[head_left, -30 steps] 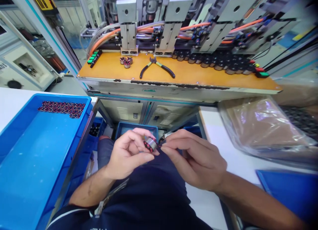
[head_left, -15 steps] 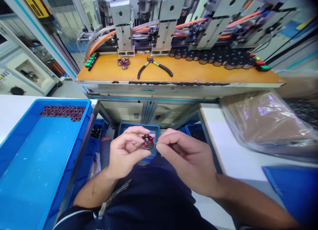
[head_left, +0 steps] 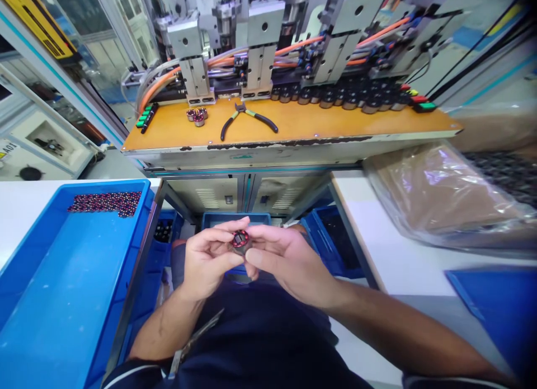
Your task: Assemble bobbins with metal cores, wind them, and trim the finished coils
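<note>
1. Head view: the left hand (head_left: 207, 259) and right hand (head_left: 287, 260) both pinch a small red-wound stator (head_left: 240, 239) in their fingertips, above the lap.
2. A blue tray (head_left: 62, 288) sits at the stator's 9 o'clock; pliers (head_left: 247, 117) lie on the orange desk (head_left: 335, 123) at 12 o'clock.

The left hand (head_left: 207, 259) is turning the small wound stator (head_left: 240, 239), so its red coils are now facing up rather than its metal side. The right hand (head_left: 285, 260) is closing in from a fingertip pinch at the edge, its fingers seemingly cupping the part and meeting the left hand's.
</note>
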Motion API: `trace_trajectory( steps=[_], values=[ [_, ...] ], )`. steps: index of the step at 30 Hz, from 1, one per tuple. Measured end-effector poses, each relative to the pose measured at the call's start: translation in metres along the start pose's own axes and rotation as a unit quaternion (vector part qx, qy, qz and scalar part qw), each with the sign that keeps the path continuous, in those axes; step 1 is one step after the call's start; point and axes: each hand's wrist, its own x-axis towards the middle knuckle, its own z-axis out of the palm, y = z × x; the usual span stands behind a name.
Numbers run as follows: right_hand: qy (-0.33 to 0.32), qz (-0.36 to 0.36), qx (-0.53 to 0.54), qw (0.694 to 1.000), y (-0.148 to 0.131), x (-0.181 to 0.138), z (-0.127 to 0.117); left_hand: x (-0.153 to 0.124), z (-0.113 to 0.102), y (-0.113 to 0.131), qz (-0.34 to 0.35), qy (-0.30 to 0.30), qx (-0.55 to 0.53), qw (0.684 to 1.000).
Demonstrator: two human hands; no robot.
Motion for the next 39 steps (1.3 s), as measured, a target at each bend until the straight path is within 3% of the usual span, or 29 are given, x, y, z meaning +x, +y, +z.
trace_trajectory(
  steps=[3, 5, 7, 9, 11, 12, 14, 16, 18, 19, 24, 26, 28, 33, 37, 39],
  values=[
    [0.019, -0.080, -0.054, 0.995, 0.002, 0.001, -0.001, 0.006, 0.000, -0.005, -0.031, 0.035, -0.019, 0.999],
    [0.049, -0.197, -0.160, 0.966, 0.002, 0.002, -0.004, 0.012, -0.004, -0.012, -0.074, 0.097, -0.024, 0.992],
    [0.105, -0.337, -0.317, 0.880, 0.000, 0.004, -0.009, 0.014, -0.009, -0.018, -0.095, 0.186, 0.021, 0.978],
    [0.162, -0.441, -0.468, 0.748, 0.000, 0.007, -0.017, 0.010, -0.012, -0.018, -0.046, 0.249, 0.136, 0.958],
    [0.181, -0.494, -0.564, 0.637, 0.001, 0.009, -0.027, 0.002, -0.009, -0.011, 0.043, 0.206, 0.274, 0.938],
    [0.173, -0.511, -0.588, 0.602, 0.002, 0.010, -0.031, -0.003, -0.006, -0.005, 0.080, 0.149, 0.330, 0.929],
    [0.136, -0.542, -0.610, 0.562, 0.005, 0.010, -0.038, -0.008, 0.004, 0.007, 0.117, 0.042, 0.393, 0.911],
    [0.100, -0.559, -0.619, 0.542, 0.008, 0.010, -0.041, -0.008, 0.013, 0.016, 0.122, 0.003, 0.417, 0.901],
    [0.082, -0.561, -0.618, 0.545, 0.009, 0.007, -0.039, -0.003, 0.017, 0.021, 0.114, -0.002, 0.426, 0.897],
    [0.080, -0.553, -0.611, 0.561, 0.008, 0.005, -0.036, 0.000, 0.018, 0.022, 0.108, -0.009, 0.427, 0.898],
    [0.060, -0.449, -0.482, 0.750, -0.006, -0.006, -0.023, 0.006, 0.008, 0.021, 0.118, -0.049, 0.416, 0.900],
    [0.060, -0.416, -0.427, 0.800, -0.012, -0.009, -0.019, 0.005, 0.006, 0.021, 0.114, -0.052, 0.405, 0.906],
    [0.077, -0.390, -0.390, 0.831, -0.016, -0.010, -0.016, 0.003, 0.006, 0.020, 0.081, -0.047, 0.368, 0.925],
    [0.095, -0.346, -0.343, 0.868, -0.014, -0.009, -0.016, 0.003, 0.010, 0.020, -0.019, -0.028, 0.238, 0.971],
    [0.106, -0.302, -0.348, 0.881, -0.020, -0.016, -0.030, 0.004, 0.005, 0.024, 0.034, -0.032, 0.287, 0.957],
    [0.134, -0.312, -0.396, 0.853, -0.031, -0.021, -0.040, 0.004, 0.001, 0.027, 0.080, -0.044, 0.359, 0.929]
  ],
)
